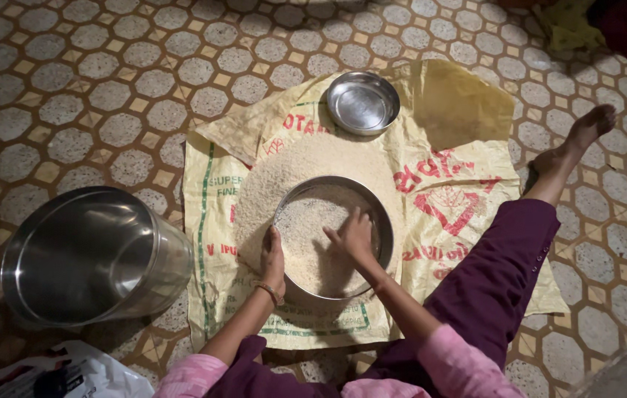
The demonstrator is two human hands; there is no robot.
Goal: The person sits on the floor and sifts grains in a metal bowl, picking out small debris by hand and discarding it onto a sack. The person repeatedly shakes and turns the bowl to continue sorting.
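Observation:
A round steel sieve (381, 214) full of pale grain rests on a heap of the same grain (276, 177), spread over a yellow printed sack (461, 169) on the floor. My left hand (273, 258) grips the sieve's left rim. My right hand (354, 236) lies flat inside the sieve on the grain, fingers spread.
A small empty steel bowl (363, 102) sits on the sack beyond the heap. A large steel drum (92, 254) stands at the left on the tiled floor. A white bag (70, 376) is at bottom left. My leg in purple trousers (505, 273) stretches right, bare foot (579, 140) out.

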